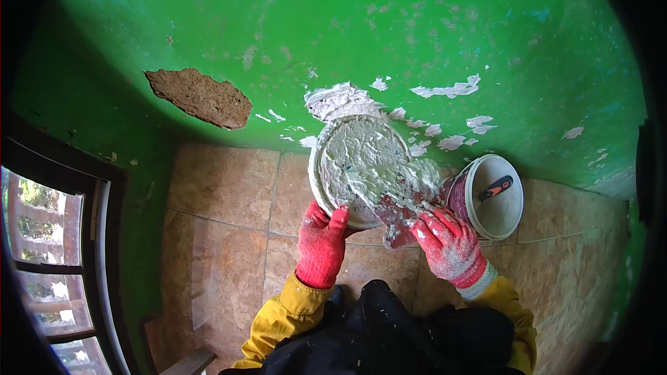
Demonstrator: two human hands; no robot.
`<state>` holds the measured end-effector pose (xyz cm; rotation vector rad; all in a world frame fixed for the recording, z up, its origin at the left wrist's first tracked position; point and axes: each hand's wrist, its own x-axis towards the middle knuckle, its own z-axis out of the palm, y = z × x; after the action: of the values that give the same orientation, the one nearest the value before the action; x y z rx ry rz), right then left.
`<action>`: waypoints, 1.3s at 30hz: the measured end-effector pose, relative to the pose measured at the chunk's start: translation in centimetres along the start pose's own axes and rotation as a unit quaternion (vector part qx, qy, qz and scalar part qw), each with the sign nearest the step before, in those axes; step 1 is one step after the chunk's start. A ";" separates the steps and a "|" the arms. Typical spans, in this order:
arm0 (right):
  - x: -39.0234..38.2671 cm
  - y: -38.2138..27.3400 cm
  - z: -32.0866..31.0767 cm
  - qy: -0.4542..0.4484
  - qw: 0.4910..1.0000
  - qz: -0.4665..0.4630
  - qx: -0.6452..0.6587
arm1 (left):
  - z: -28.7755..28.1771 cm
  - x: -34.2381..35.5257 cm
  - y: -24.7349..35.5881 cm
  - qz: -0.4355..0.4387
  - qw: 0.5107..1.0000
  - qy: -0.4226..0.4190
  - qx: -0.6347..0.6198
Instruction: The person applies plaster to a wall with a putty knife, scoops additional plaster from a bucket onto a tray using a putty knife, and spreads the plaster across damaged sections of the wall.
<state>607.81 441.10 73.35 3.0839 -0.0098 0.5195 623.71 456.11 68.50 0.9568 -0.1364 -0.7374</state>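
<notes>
My left hand (322, 243), in a red glove, grips the near rim of a round bucket lid (317, 173), its thumb over the edge. Pale, wet putty (365, 146) coats the lid's top. My right hand (448, 244), in a red and white glove smeared with putty, closes on a flat reddish scraper (399, 228). A thick load of putty covers the scraper's upper side, and its blade overlaps the lid's right edge. Under the fingers the scraper's grip is hidden. Just beyond the lid, a white putty patch (342, 101) is spread on the green wall (417, 21).
Right of my right hand, a white bucket (515, 222) holds a tool with a black and red handle (495, 188). Bare brown plaster (200, 97) shows in the wall at left, and white smears (451, 89) dot its right. A barred window (48, 222) stands left, above tiled floor (226, 264).
</notes>
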 end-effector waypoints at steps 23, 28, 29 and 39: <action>7.8 1.5 1.7 0.137 0.956 0.131 0.226 | -6.8 -3.0 -3.8 -0.124 0.991 0.038 0.041; 12.2 1.8 5.5 0.073 0.922 0.239 0.295 | -9.8 -1.6 -3.1 -0.117 0.992 0.048 0.005; 13.0 2.1 6.4 0.112 0.926 0.220 0.287 | -10.2 -1.3 -2.8 -0.110 0.993 0.048 -0.013; 18.3 3.3 11.0 0.091 0.958 0.225 0.155 | -13.2 2.3 -2.6 -0.107 0.993 0.051 -0.025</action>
<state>628.68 437.56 69.03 3.3194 -0.7089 0.8958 629.61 462.86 58.27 0.9693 0.0760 -0.8833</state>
